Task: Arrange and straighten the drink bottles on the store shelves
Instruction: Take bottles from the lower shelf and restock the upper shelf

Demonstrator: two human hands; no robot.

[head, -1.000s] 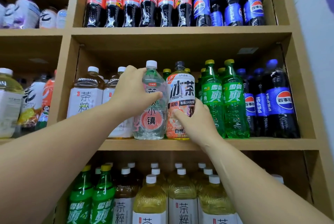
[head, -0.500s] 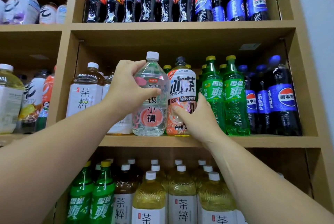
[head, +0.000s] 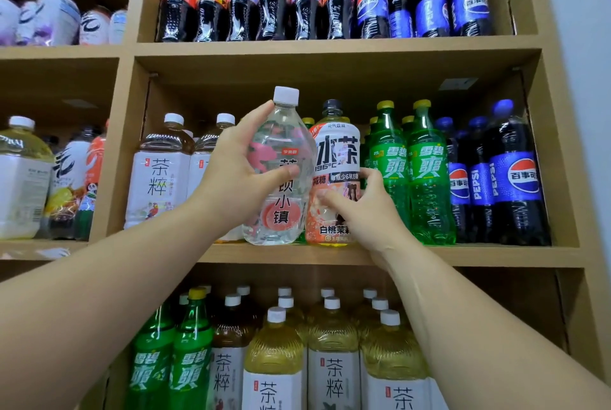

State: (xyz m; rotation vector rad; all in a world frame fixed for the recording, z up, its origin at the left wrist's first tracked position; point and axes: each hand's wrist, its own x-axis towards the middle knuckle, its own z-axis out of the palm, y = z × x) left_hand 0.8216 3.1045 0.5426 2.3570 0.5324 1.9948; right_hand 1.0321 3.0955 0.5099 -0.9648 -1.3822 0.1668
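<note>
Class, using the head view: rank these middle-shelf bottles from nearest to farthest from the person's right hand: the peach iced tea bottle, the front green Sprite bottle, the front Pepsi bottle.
1. Peach iced tea bottle: touched by the right hand, just to its left.
2. Front green Sprite bottle: to the right of the hand.
3. Front Pepsi bottle: far right end of the shelf.

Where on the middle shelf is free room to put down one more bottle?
Almost none: the front row runs unbroken from brown tea bottles to Pepsi bottles. Only the headroom above the caps, under the upper shelf board, is free. The left hand holds the clear bottle.
</note>
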